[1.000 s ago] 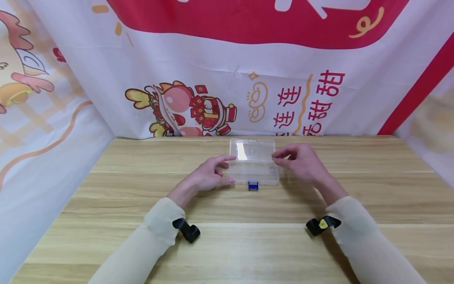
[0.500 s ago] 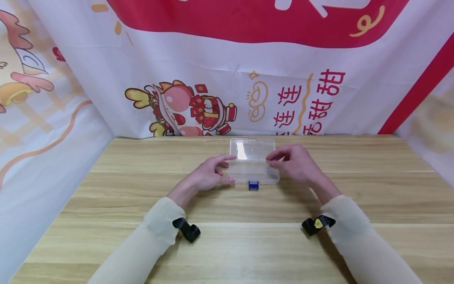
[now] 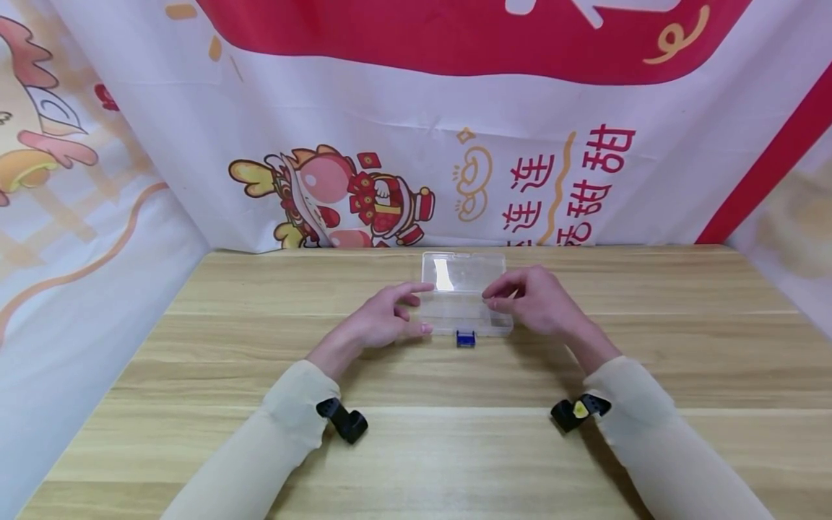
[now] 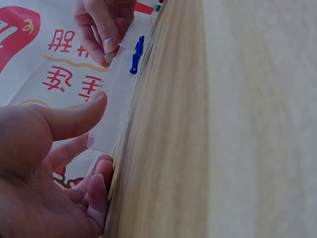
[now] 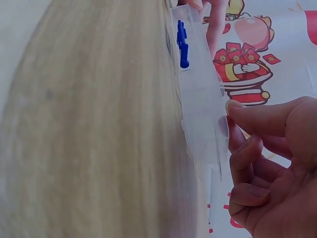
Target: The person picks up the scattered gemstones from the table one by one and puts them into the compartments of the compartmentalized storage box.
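Observation:
A clear plastic box (image 3: pixel 448 309) lies on the table with its lid (image 3: pixel 471 271) raised away from me and its blue latch (image 3: pixel 465 339) on the front edge. My left hand (image 3: pixel 383 318) touches the box's left end, index finger straight near the hinge and thumb at the front corner. Over the right part of the box, my right hand (image 3: pixel 536 302) brings thumb and index finger together. A small pale piece (image 4: pixel 108 57) shows at those fingertips in the left wrist view; its kind is unclear. The right hand's other fingers are curled in the right wrist view.
Several tiny coloured pieces, one a green piece (image 4: pixel 157 8), lie beyond the box in the left wrist view. The wooden table (image 3: pixel 448 448) ends at a printed cloth backdrop (image 3: pixel 390 130). Black cameras hang at both wrists.
My right hand has moved left and slightly toward me, from the box's right edge to over its right compartment. The left hand and box have stayed in place.

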The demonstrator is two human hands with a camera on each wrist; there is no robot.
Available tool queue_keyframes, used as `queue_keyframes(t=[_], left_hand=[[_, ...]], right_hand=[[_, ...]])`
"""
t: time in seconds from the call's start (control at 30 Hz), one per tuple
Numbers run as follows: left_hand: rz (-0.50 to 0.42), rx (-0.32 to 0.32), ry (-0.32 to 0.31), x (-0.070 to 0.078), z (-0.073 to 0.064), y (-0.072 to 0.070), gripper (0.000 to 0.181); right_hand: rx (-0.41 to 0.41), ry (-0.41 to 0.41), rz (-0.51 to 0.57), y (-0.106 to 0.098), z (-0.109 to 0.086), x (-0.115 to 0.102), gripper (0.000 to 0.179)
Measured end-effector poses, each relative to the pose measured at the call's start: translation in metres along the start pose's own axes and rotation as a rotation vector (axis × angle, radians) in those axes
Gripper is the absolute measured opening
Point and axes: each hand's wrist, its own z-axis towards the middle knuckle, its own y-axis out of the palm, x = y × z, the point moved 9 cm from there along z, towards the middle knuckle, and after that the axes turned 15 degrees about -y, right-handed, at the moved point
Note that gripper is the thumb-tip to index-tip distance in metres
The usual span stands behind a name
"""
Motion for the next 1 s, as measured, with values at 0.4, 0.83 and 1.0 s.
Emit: queue_keyframes(t=[0.4,0.83,1.0], left_hand=[[-0.003,-0.002,0.002,-0.0002,0.0012,0.0006,0.067],[-0.013,-0.005,-0.007,0.0003,0.0003,0.0002,0.067],[-0.009,-0.003,0.004,0.0008,0.0004,0.0004,0.067]], right_hand=[[-0.015,0.001,-0.006,0.0039,0.0003,-0.0027,0.017],[-0.020,0.006,-0.027,0.0045,0.0017,-0.0019,0.017],[-0.019,-0.008,-0.034,0.0048,0.0026,-0.0010,0.016]])
